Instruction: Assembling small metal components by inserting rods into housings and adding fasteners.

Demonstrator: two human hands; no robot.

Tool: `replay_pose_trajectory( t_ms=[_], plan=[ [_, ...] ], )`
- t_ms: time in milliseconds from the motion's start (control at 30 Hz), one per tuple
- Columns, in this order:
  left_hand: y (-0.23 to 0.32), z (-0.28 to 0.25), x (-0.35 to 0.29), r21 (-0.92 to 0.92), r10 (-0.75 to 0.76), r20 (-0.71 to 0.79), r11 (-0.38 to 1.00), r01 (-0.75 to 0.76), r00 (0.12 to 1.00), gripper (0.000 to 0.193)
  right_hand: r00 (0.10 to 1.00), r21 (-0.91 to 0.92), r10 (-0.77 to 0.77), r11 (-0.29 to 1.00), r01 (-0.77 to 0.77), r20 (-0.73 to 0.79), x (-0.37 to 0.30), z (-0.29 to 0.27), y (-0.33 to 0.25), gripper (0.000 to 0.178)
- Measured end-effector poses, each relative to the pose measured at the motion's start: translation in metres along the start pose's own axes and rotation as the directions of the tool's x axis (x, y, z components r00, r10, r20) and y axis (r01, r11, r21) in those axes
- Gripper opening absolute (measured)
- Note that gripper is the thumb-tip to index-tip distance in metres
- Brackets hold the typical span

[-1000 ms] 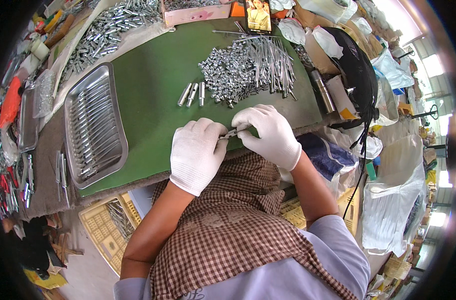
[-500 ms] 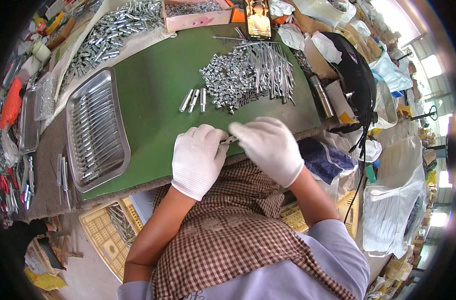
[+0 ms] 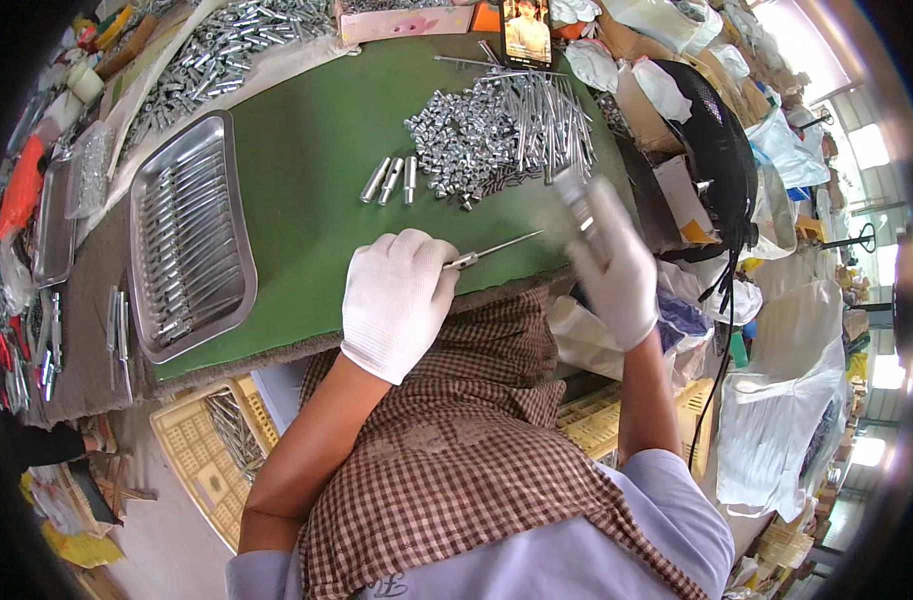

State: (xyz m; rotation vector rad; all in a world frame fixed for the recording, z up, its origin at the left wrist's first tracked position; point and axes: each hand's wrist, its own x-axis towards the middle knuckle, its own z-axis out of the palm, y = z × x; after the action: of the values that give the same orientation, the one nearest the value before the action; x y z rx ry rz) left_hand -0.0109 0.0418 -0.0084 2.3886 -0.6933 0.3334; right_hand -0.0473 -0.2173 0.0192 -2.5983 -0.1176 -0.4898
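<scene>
Both hands wear white knitted gloves. My left hand [image 3: 396, 300] is closed round a short silver metal sleeve with a hole in its side [image 3: 463, 261], near the table's front edge. From that sleeve a thin metal rod [image 3: 509, 244] points right. My right hand [image 3: 624, 285], smeared by motion, grips a thick steel cylinder [image 3: 578, 205] raised to the right of the rod. Beyond the hands lie three loose metal sleeves [image 3: 390, 180], a heap of small silver collars [image 3: 456, 140] and a bunch of thin rods [image 3: 551, 115].
On the left of the green tabletop [image 3: 306, 200] stands a steel tray [image 3: 244, 225] with a row of rod-and-sleeve pieces. A phone [image 3: 525, 35] is propped at the back, beside a pink box [image 3: 406, 22]. A black mesh bag [image 3: 721, 150] borders the right side.
My right hand has left the left hand and moved right, taking up the steel cylinder that stood at the table's right side. The rod in the sleeve now shows.
</scene>
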Motion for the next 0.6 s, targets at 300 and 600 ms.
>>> replay_pose_trajectory(
  t_ms=[300, 600],
  plan=[
    [0.0, 0.0, 0.001, -0.029, 0.025, 0.005, 0.999, -0.025, 1.0, 0.015, 0.996, -0.055, -0.028, 0.998, 0.032, 0.08, -0.037, 0.018, -0.054, 0.075],
    [0.003, 0.001, 0.004, -0.032, 0.03, -0.002, 0.999, -0.03, 1.0, 0.012, 0.982, 0.038, 0.091, 0.996, -0.085, -0.168, -0.018, 0.008, -0.001, 0.064]
  ],
)
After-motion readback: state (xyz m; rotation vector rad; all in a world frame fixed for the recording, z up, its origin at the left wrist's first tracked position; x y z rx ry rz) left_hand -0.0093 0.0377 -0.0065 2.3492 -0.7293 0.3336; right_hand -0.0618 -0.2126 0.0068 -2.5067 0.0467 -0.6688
